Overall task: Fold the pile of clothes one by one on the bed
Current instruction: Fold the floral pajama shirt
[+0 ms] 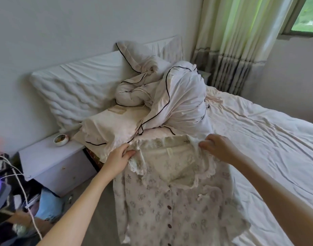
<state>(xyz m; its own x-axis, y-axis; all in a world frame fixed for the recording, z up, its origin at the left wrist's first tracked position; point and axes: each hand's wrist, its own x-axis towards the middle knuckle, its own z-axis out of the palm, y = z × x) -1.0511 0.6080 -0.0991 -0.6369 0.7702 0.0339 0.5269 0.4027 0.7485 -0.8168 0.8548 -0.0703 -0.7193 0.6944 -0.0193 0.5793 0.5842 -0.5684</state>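
A cream pyjama top [169, 196] with a small floral print, a frilled collar and dark buttons hangs in front of me over the bed's near edge. My left hand [119, 158] pinches its left shoulder and my right hand [217, 147] pinches its right shoulder, both at the collar. Behind it, a pile of white clothes with dark piping [162, 96] lies crumpled on the bed [258, 132], partly on a folded cream garment [113, 125].
A white pillow [77, 89] leans against the wall at the head of the bed. A white nightstand [51, 157] with a small bowl [60, 139] stands at left. Cables and clutter [14, 201] fill the lower left floor. Curtains [240, 41] hang at the back right.
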